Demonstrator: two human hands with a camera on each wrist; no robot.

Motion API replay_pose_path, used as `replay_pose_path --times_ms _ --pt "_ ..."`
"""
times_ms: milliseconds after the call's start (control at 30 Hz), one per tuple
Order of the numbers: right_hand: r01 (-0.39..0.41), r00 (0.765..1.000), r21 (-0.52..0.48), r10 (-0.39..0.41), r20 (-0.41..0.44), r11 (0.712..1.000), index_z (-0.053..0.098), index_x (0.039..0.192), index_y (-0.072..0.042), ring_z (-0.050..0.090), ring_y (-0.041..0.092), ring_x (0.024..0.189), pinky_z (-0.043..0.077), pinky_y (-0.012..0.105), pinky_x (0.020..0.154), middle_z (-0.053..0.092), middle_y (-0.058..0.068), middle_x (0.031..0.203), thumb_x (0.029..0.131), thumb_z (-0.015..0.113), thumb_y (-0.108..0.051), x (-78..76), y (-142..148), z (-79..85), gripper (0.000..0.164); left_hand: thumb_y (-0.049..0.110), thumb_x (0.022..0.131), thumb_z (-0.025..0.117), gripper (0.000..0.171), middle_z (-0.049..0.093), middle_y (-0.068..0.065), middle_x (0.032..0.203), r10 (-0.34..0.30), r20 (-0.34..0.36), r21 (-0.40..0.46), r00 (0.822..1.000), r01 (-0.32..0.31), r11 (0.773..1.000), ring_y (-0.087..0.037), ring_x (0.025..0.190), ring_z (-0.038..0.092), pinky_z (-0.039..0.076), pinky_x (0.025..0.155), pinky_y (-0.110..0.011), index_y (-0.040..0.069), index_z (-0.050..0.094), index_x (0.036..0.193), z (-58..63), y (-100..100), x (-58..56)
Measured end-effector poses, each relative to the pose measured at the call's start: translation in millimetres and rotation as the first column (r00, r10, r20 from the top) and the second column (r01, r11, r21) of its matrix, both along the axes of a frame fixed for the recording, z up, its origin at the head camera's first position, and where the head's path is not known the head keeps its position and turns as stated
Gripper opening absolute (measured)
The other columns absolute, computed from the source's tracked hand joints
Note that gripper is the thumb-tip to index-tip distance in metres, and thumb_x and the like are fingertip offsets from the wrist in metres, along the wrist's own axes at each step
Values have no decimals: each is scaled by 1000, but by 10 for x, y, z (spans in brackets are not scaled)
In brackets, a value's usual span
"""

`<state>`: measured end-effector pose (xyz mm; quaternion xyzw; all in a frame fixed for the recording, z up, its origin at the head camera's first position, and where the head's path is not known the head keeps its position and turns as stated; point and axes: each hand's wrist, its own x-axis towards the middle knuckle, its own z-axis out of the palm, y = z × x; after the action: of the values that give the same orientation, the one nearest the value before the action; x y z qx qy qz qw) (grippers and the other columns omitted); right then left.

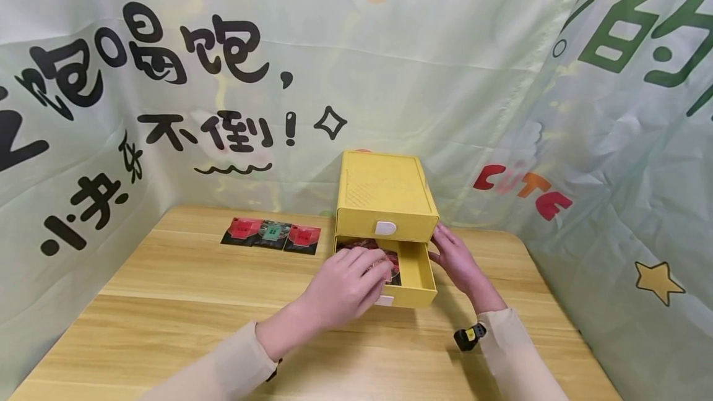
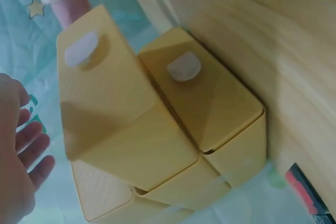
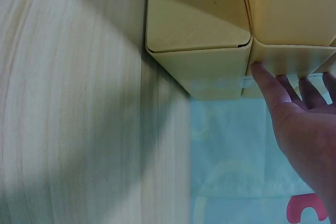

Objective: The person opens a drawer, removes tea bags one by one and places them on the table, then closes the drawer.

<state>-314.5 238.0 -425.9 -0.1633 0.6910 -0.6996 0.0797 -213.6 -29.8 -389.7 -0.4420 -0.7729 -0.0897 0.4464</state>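
Observation:
A yellow drawer box (image 1: 390,184) stands at the back of the table, one drawer (image 1: 419,268) pulled out below its shut top drawer. Dark, red-printed flat packets (image 1: 394,265) lie inside. My left hand (image 1: 348,280) reaches over the drawer front, its loosely bent fingers overlapping the packets in the head view. No packet shows in that hand (image 2: 18,150) in the left wrist view, where the drawer's inside is hidden. Against the box's right side rest the fingertips of my right hand (image 1: 459,258). The right wrist view shows this hand (image 3: 310,129) with fingers extended.
Three similar packets, red (image 1: 242,231), green (image 1: 272,234) and red (image 1: 302,239), lie in a row on the wooden table (image 1: 223,296), left of the box. Another drawer front (image 2: 199,93) sits below the pulled-out one. Printed cloth (image 1: 312,48) hangs behind and on both sides.

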Motion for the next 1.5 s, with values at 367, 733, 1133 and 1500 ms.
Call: replay_pose_path --times_ms 367,733,1133,1500 --pt "-4 1000 -1 4 -3 1000 21 144 -10 21 16 130 43 30 92 14 5 151 97 34 -35 2 -4 -4 55 30 87 55 37 55 -2 118 111 262 -98 959 -88 991 -14 99 49 50 78 -29 15 55 120 192 -19 -150" --pt "-10 1000 -7 10 4 1000 19 144 -11 21 16 130 43 32 93 12 4 151 97 35 -36 5 -10 -2 56 36 84 61 38 53 3 119 219 366 -312 905 -102 945 -11 100 47 52 74 -27 17 57 117 262 12 -278" --pt "-20 1000 -4 20 4 1000 21 144 -13 21 15 130 43 31 92 12 2 151 98 34 -34 -14 5 -6 52 40 84 60 26 61 7 96 341 454 -465 823 -107 879 -7 75 54 49 54 -27 18 63 97 266 78 -414" --pt "-24 1000 -7 24 7 1000 19 145 -14 20 15 130 44 29 90 11 2 151 98 34 -35 2 -4 7 54 54 79 60 35 54 9 70 409 511 -520 756 -107 847 -8 59 46 44 50 -31 20 59 78 233 137 -518"
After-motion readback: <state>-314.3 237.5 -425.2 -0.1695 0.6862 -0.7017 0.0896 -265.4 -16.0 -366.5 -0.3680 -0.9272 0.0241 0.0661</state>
